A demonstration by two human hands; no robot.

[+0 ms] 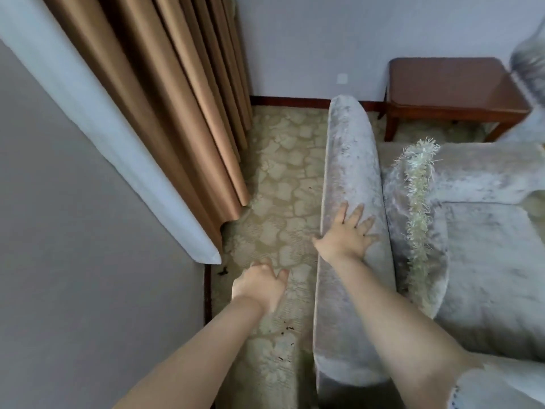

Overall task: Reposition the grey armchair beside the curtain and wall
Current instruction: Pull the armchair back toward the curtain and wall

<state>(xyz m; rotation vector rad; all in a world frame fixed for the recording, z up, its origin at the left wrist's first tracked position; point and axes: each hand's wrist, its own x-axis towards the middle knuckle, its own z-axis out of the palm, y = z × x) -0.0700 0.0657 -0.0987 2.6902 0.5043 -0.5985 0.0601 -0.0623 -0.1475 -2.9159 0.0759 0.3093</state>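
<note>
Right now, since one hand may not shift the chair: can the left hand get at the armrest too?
Probably yes: the left hand hangs over carpet beside the armrest, where the right hand rests; nothing stands between.

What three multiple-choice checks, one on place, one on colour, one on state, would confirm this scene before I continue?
1. Where does the right hand rest? A. armrest of the grey armchair B. a lamp C. a door handle
2. What colour is the curtain? A. green B. tan C. red
3. How is the left hand? A. gripping a cloth B. clenched fist C. fingers loose, holding nothing
Key: 1 A, its fingers lie spread flat on the armrest; 2 B, tan folds hang left of the armchair; 3 C, it hovers over the carpet, empty.
</note>
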